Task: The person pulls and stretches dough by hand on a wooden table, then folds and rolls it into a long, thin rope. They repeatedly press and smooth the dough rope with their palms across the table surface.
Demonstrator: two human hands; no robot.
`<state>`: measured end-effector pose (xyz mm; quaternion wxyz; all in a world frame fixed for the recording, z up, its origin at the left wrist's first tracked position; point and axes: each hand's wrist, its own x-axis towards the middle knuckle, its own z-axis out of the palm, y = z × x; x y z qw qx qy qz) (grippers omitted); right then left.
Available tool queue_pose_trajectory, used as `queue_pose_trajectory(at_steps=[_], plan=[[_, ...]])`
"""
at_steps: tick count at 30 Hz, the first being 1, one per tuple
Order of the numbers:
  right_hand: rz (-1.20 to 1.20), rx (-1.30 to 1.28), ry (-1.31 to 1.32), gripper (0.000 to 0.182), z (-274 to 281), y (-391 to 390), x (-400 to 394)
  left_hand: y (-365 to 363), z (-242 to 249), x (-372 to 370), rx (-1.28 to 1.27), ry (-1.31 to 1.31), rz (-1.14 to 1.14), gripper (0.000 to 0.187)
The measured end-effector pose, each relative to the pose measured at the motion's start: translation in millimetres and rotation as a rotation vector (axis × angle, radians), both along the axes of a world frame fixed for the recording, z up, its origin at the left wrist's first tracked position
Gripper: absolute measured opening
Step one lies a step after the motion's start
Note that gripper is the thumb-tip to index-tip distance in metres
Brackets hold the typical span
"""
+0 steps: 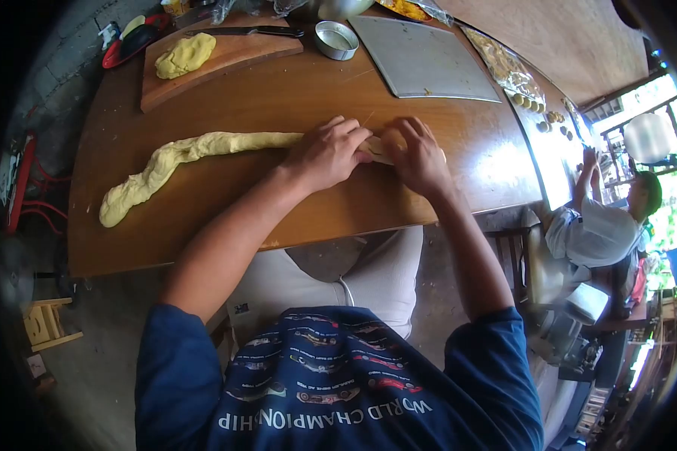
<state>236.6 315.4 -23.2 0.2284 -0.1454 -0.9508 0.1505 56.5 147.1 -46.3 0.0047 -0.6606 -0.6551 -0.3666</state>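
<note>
A long rope of pale yellow dough (pixel 203 146) lies across the wooden table, thick and lumpy at its left end and thinner toward the right. My left hand (pixel 332 152) rests over the rope right of its middle, fingers curled around it. My right hand (pixel 417 159) is curled over the rope's right end, slightly blurred by motion. A short stretch of dough shows between the two hands. The parts under my palms are hidden.
A cutting board (pixel 241 56) at the back left holds a dough lump (pixel 186 55) and a knife (pixel 263 31). Behind stand a round metal tin (pixel 336 41) and a flat metal tray (pixel 425 60). Small dough balls (pixel 529 102) lie at the far right, near a seated person (pixel 598 229).
</note>
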Motion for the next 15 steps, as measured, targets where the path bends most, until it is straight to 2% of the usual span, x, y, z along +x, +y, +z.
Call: queue_pose_trajectory(at_steps=[1, 2, 4, 8, 10, 14, 15], plan=[[0.018, 0.291, -0.093, 0.034, 7, -4, 16, 0, -1, 0, 0.001, 0.005, 0.003, 0.032], [0.021, 0.293, -0.087, 0.034, 9, -4, 26, 1, -1, -1, 0.005, -0.025, -0.003, 0.028], [-0.124, 0.138, -0.214, 0.032, 4, -4, 47, 3, -2, 2, 0.006, -0.057, -0.020, 0.024], [-0.117, 0.060, -0.113, 0.027, -14, 16, 48, 12, 0, -1, -0.043, -0.070, 0.025, 0.020], [-0.328, -0.107, -0.400, 0.026, 2, 13, 45, 10, -4, -2, -0.059, -0.070, 0.048, 0.021], [-0.374, -0.007, -0.537, 0.031, 17, 13, 48, 2, 4, 7, -0.035, 0.078, 0.103, 0.028], [-0.258, 0.076, -0.479, 0.032, 18, 12, 54, -3, 7, 14, -0.054, 0.119, 0.105, 0.032]])
